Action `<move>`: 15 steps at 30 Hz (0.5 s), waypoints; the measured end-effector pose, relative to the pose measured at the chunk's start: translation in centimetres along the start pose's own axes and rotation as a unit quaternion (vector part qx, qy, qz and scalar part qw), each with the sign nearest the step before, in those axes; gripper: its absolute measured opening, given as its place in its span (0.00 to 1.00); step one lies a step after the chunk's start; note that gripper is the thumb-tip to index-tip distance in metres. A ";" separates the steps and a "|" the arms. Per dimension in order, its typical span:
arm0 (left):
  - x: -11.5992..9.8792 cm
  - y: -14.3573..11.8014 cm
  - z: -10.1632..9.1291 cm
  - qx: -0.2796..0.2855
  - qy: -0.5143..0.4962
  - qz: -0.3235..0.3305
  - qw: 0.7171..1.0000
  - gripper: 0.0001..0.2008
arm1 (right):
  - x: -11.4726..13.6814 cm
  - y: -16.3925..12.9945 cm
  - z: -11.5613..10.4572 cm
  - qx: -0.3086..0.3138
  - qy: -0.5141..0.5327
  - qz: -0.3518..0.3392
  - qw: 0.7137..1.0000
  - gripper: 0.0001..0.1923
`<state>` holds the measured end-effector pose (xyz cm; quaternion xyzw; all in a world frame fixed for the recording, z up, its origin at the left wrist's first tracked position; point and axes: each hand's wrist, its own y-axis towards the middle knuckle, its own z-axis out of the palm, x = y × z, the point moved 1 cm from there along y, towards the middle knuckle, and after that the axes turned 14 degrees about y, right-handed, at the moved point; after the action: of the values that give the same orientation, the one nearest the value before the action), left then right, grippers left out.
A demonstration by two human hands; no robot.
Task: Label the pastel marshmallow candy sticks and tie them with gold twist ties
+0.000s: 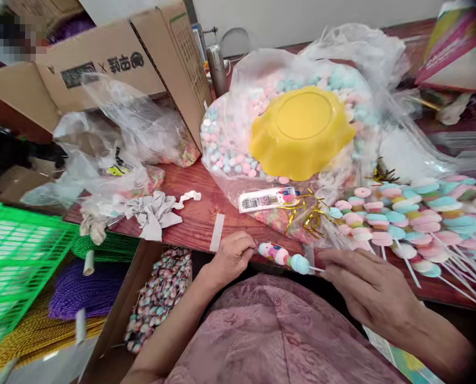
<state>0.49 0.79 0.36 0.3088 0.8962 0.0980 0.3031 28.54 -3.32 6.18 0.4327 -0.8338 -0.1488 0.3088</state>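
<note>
My right hand (369, 282) is closed on the white stick of a marshmallow skewer (281, 257), held level over the table's front edge. Pink, white and blue pieces are threaded on it, with a blue ball nearest my right fingers. My left hand (234, 253) is pinched shut right at the skewer's far tip; what lies between its fingertips is too small to make out. Just behind the skewer is a white printed tube (267, 199) beside gold tinsel ties (309, 216). To the right lies a pile of similar marshmallow skewers (413, 216), their sticks pointing toward me.
A yellow scalloped bowl (301, 122) rests upside down on a plastic bag of pastel marshmallows (230, 154). At left stand a cardboard box (102, 69), crumpled paper (153, 213) and a green crate (17, 266). Below the table edge is a box of small colourful pieces (158, 298).
</note>
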 end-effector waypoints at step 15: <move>-2.0 1.8 -1.5 0.183 0.055 -0.047 0.981 0.07 | -0.3 1.4 -1.1 -0.002 -0.065 -0.042 0.997 0.11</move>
<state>1.69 1.00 3.20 0.3108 0.9277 -0.0651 0.1964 28.48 -2.24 7.66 0.4566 -0.8327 -0.1908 0.2483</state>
